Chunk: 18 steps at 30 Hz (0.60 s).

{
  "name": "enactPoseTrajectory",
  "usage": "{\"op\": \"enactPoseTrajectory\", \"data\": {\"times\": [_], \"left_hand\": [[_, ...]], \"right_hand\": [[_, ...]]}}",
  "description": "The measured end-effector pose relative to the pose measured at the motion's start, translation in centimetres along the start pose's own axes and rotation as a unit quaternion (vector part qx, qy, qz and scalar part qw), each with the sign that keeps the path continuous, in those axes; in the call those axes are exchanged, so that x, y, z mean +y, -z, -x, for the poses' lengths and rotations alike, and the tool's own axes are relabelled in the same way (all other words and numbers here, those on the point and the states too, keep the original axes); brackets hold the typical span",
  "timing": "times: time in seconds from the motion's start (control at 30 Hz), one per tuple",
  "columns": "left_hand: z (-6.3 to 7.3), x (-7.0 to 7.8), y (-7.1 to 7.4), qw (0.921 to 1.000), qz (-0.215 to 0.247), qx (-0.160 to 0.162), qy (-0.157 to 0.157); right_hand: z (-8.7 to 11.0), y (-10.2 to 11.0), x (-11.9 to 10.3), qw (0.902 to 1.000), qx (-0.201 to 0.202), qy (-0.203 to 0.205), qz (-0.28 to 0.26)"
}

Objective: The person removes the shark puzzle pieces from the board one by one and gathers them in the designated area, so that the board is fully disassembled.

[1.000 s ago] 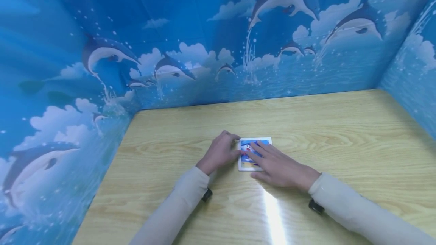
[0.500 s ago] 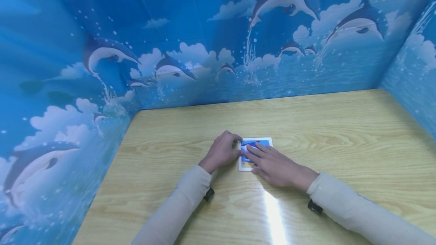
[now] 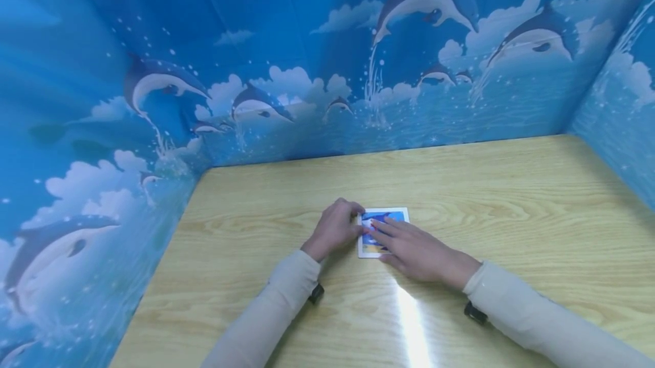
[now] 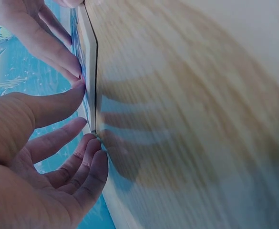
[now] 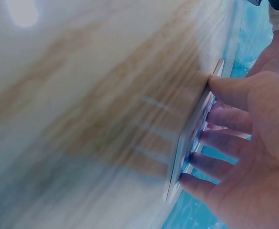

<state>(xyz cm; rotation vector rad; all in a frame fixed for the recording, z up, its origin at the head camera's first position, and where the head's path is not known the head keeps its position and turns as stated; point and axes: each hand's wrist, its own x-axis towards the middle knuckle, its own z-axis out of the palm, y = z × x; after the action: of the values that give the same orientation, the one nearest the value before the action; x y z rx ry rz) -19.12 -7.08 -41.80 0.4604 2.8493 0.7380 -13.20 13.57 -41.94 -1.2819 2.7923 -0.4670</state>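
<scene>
A small square picture board (image 3: 367, 248) with a white rim and a blue sea picture lies flat on the table. My left hand (image 3: 335, 228) holds its left side: in the left wrist view the thumb (image 4: 58, 105) reaches over the face and the curled fingers (image 4: 94, 164) meet the rim at a corner. Over the right half spreads my right hand (image 3: 417, 251), covering much of the picture. Its fingertips touch the face, while in the right wrist view the thumb (image 5: 230, 90) lies against the board's near edge (image 5: 177, 160).
Around the board is a light wood-grain table (image 3: 256, 203) with a bright glare streak in front. Blue dolphin-print sheets (image 3: 286, 44) wall it at the back, left and right. Below the sleeves, dark wrist devices (image 3: 476, 312) sit close above the tabletop.
My right fingertips have shifted slightly on the picture, hiding a white and red patch that showed earlier. My left hand has edged a little right. The board stays in place.
</scene>
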Motion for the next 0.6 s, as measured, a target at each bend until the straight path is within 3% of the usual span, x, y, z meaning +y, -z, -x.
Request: {"op": "enactPoseTrajectory", "data": {"times": [0.2, 0.6], "left_hand": [[0.1, 0.0, -0.1, 0.9999, 0.0, 0.008, -0.007], [-0.2, 0.9, -0.5, 0.9975, 0.037, -0.012, 0.059]], "right_hand": [[0.7, 0.3, 0.2, 0.9997, -0.009, -0.02, -0.005], [1.4, 0.8, 0.4, 0.9986, -0.028, -0.044, -0.011]]}}
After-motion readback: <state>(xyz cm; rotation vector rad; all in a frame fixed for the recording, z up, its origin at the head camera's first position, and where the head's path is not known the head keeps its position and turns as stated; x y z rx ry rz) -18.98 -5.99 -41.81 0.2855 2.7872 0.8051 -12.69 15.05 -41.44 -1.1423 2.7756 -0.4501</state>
